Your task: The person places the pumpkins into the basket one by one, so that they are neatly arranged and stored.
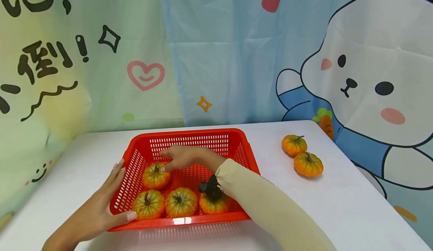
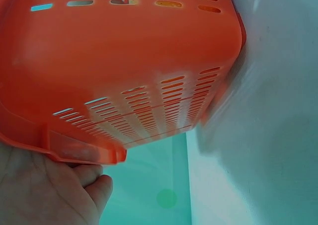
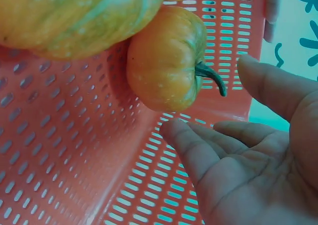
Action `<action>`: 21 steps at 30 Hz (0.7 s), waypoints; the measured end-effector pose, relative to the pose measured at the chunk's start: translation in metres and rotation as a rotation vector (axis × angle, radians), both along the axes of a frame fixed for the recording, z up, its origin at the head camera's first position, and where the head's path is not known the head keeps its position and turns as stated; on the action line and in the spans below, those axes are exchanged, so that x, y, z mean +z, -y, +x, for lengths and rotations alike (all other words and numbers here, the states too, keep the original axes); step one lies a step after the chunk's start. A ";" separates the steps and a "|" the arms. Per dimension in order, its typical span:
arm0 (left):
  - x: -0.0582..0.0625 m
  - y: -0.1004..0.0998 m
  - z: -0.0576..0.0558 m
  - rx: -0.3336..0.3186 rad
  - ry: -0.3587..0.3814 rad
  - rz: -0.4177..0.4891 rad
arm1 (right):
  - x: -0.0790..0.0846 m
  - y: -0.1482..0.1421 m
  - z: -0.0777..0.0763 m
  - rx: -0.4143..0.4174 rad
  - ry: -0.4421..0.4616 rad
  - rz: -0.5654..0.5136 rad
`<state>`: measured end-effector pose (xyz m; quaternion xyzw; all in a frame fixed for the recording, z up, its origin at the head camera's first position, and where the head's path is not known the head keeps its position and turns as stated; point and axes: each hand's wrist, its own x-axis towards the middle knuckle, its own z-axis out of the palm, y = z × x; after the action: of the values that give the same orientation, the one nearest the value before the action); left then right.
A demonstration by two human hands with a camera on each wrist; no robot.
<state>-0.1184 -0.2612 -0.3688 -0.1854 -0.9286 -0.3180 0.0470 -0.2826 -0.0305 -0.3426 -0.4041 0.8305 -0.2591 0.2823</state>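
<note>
A red plastic basket (image 1: 196,132) with slotted walls stands on the white table and holds several small orange pumpkins. My left hand (image 1: 98,206) grips its left front corner, thumb over the front rim and fingers along the outside of the left wall; the left wrist view shows those fingers against the basket's rim (image 2: 84,150). Inside the basket, my right hand (image 1: 182,157) reaches beside the back-left pumpkin (image 1: 155,177). In the right wrist view that pumpkin (image 3: 166,61) lies between the spread thumb and fingers, its dark stem toward the palm. The hand does not grasp it.
Along the basket's front side sit a left pumpkin (image 1: 149,206), a middle pumpkin (image 1: 181,204) and a right pumpkin (image 1: 213,206), partly behind a black wrist device (image 1: 210,187). Two more pumpkins (image 1: 308,165) rest on the table at right. A printed curtain (image 1: 216,55) hangs behind.
</note>
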 end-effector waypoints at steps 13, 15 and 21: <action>-0.003 -0.002 0.000 0.003 0.007 0.000 | 0.021 -0.013 0.006 -0.007 0.052 -0.232; -0.002 -0.001 0.000 0.013 0.010 -0.008 | 0.027 -0.016 0.008 0.006 0.057 -0.263; -0.001 0.000 0.000 0.010 -0.007 -0.015 | 0.039 -0.032 0.008 -0.010 0.012 -0.277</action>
<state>-0.1181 -0.2610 -0.3695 -0.1822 -0.9317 -0.3101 0.0505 -0.2746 0.0015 -0.3035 -0.4334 0.7871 -0.3753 0.2272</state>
